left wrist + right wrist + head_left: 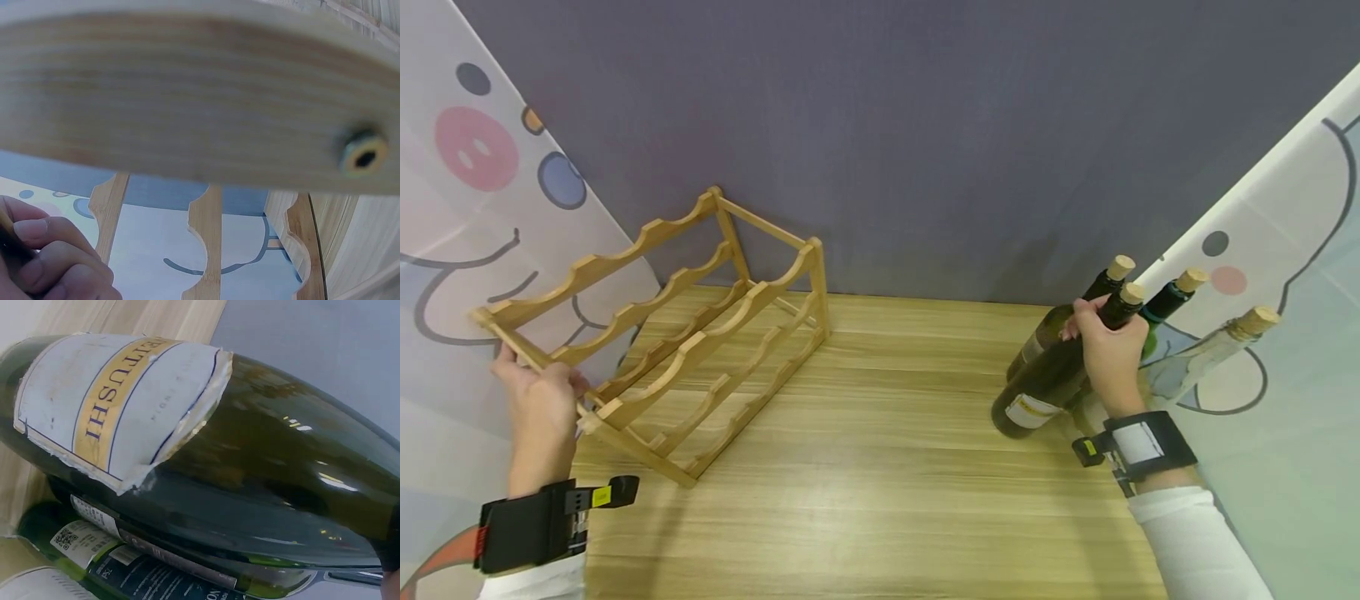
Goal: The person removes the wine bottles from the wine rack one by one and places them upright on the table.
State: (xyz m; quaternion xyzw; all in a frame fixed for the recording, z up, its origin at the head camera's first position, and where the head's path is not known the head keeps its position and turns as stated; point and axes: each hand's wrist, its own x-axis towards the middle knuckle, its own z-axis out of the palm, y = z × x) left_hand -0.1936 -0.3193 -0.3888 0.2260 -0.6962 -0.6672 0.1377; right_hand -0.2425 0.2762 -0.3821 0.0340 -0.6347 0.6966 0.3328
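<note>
A wooden wine rack (817,287) with scalloped rails stands tilted on the left of the table. My left hand (542,400) grips the top bar at its near left end. In the left wrist view, a wide wooden rail (187,106) crosses close to the camera, and curled fingers (62,265) show at lower left. On the right, my right hand (1116,354) holds a dark corked wine bottle (1045,379) round its neck. The bottle leans, its base toward the middle of the table. Its torn white label (53,394) with a gold band fills much of the right wrist view.
Beside the held bottle are another dark corked bottle (1048,329), a green one (1165,302) and a clear one (1183,362), close together. A grey panel (880,150) rises behind the wooden table (865,467). Cartoon-printed sheets (1285,250) border both sides.
</note>
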